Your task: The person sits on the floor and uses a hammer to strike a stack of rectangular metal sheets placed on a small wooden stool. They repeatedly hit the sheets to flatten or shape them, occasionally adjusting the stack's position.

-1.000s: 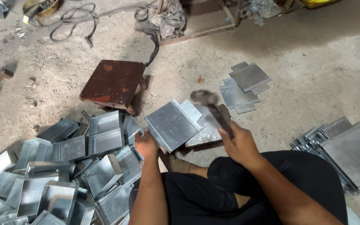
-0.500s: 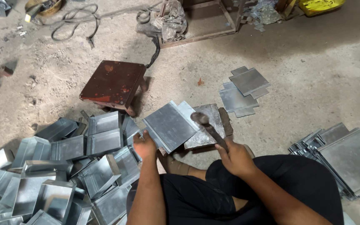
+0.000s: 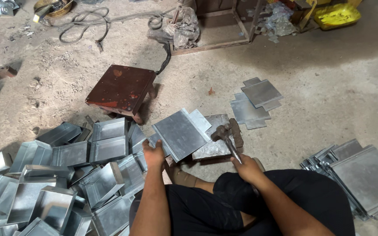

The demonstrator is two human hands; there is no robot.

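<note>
My left hand (image 3: 153, 151) grips the near edge of a flat grey sheet-metal piece (image 3: 181, 132) that lies tilted across a steel block (image 3: 217, 146) on the floor. My right hand (image 3: 246, 167) is closed around the handle of a hammer (image 3: 225, 135). The hammer head rests low, just above the block beside the sheet's right edge. My legs in black clothing fill the bottom of the view.
A heap of folded metal trays (image 3: 66, 175) lies at the left. A stack of flat sheets (image 3: 359, 175) sits at the right, and cut blanks (image 3: 257, 100) lie farther out. A small red stool (image 3: 121, 87), cables and a metal frame (image 3: 224, 26) stand beyond.
The hammer has swung down from a raised position to just over the block. My left hand has kept its hold on the sheet.
</note>
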